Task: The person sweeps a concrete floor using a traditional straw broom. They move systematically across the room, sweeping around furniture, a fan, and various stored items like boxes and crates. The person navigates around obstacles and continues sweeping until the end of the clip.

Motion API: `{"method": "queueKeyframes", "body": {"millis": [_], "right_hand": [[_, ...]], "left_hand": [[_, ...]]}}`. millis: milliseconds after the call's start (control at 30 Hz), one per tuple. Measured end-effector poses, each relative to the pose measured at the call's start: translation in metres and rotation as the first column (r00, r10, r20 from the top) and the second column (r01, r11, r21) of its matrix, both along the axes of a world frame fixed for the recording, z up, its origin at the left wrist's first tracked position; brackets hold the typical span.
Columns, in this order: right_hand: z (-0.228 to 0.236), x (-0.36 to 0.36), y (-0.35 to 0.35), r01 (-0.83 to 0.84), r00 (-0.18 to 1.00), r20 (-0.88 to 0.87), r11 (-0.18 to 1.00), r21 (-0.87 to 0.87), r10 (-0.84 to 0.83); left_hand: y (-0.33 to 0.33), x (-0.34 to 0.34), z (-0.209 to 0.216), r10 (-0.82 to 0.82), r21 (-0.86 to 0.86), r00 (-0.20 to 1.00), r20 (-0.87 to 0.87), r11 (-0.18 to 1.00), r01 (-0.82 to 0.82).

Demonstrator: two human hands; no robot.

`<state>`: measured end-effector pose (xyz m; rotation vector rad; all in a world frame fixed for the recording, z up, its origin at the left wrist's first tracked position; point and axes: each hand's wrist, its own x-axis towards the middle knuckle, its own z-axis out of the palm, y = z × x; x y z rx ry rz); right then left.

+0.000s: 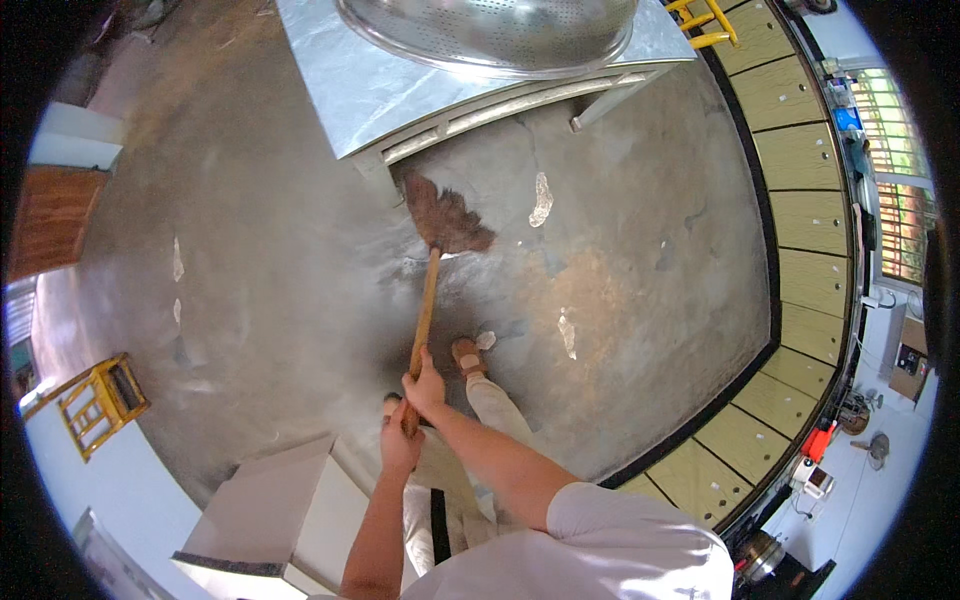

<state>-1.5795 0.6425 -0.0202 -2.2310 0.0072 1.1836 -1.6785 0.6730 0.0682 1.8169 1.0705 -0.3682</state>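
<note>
A broom with a brown bristle head (443,217) and a wooden handle (424,310) reaches across the grey concrete floor (250,250) to the foot of a metal table (400,95). My right hand (426,385) grips the handle higher up, toward the bristles. My left hand (400,445) holds the handle's lower end just below it. The bristles touch the floor next to the table's leg. My feet in sandals (468,356) stand right behind the broom.
A large perforated metal bowl (490,30) sits on the metal table. A white box (270,520) stands at my lower left, and a yellow stool (100,400) at far left. Yellow wall panels (810,230) curve along the right. Pale scraps (541,198) lie on the floor.
</note>
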Motion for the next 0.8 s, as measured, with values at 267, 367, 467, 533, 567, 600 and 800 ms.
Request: {"method": "queueKeyframes", "body": {"millis": [267,367,467,533,567,600,800], "right_hand": [[-0.006,-0.064,-0.01,0.302,0.922,0.22,0.948,0.1,-0.317],[-0.037,-0.069,0.001,0.411,0.857,0.289,0.905,0.112,-0.426],[-0.035,-0.109,0.062,0.458,0.852,0.285,0.889,0.004,-0.44],[-0.026,-0.158,0.116,0.461,0.875,0.194,0.886,-0.056,-0.443],[-0.04,-0.183,0.128,0.501,0.822,0.245,0.858,0.118,-0.514],[-0.044,-0.206,0.147,0.497,0.841,0.187,0.861,0.106,-0.508],[0.039,-0.275,0.259,0.358,0.932,-0.059,0.933,0.015,-0.357]], "left_hand": [[0.03,-0.039,0.023,-0.261,0.038,0.957,0.129,0.965,0.259],[0.053,-0.036,0.005,-0.285,-0.025,0.958,0.017,0.958,0.285],[0.111,-0.077,-0.01,-0.355,-0.109,0.935,-0.016,0.93,0.351],[0.155,-0.123,0.011,-0.35,0.071,0.935,-0.064,0.932,0.354],[0.169,-0.137,0.018,-0.377,0.096,0.926,-0.027,0.921,0.378],[0.186,-0.161,0.017,-0.386,0.137,0.923,0.003,0.914,0.382],[0.281,-0.247,0.045,-0.354,0.107,0.934,-0.042,0.928,0.356]]}}
